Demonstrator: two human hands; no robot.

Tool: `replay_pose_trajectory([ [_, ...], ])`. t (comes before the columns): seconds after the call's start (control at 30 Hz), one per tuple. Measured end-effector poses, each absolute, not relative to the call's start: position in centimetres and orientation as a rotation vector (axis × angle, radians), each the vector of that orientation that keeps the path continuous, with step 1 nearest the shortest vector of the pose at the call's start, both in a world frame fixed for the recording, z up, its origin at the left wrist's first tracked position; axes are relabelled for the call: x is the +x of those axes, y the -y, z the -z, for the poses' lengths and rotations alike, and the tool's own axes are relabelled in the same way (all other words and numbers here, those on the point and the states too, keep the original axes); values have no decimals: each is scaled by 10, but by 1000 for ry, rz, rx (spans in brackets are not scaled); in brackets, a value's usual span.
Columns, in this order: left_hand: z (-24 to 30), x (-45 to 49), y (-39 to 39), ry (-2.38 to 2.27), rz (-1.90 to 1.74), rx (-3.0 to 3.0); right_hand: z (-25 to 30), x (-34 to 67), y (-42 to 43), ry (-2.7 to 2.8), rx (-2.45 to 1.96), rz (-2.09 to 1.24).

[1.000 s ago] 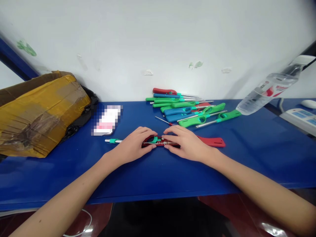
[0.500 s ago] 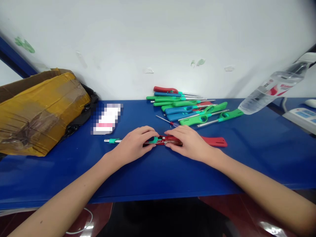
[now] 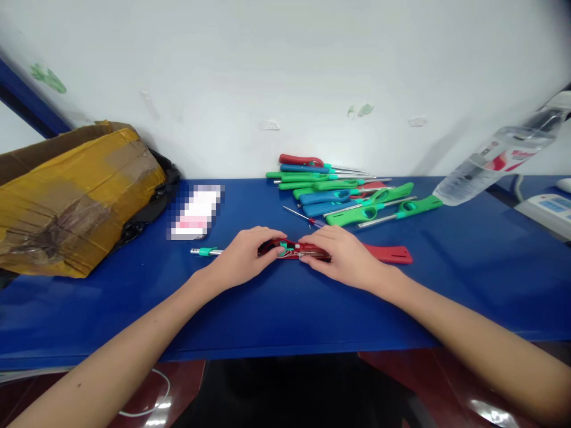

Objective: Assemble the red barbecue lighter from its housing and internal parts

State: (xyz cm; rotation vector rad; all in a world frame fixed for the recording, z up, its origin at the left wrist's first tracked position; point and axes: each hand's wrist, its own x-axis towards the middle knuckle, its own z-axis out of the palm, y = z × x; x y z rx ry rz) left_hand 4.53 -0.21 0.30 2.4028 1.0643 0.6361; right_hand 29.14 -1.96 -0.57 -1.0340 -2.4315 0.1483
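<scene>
A red long-nosed lighter (image 3: 294,250) lies opened on the blue table (image 3: 285,309), with a teal trigger and thin wires showing inside it. Its metal nozzle with a teal collar (image 3: 204,251) sticks out to the left. My left hand (image 3: 243,260) is curled over the lighter's front part, fingers pressed on it. From the right, my right hand (image 3: 343,257) grips the middle of the lighter with closed fingers. A red shell half (image 3: 390,255) lies flat just behind my right hand.
A pile of green, blue and red lighters (image 3: 343,196) lies at the back by the white wall, with a small red screwdriver (image 3: 303,217) in front of it. A taped cardboard box (image 3: 71,196) stands at the left. A plastic bottle (image 3: 495,160) and a power strip (image 3: 546,211) are at the right.
My left fingers have shifted slightly on the lighter, and more of its red front and teal trigger shows. Both hands stay in the same place.
</scene>
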Motion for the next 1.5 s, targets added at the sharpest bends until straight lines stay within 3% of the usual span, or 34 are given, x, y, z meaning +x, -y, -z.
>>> replay_pose_trajectory([
  [0.5, -7, 53, 1, -1099, -676, 2134, 5, 290, 20, 2437, -1005, -177],
  [1.1, -10, 53, -1, -1146, -601, 2259, 5, 290, 19, 2440, -1028, -244],
  [1.5, -4, 55, 0, -1102, -768, 2305, 4, 291, 19, 2426, -1061, -290],
])
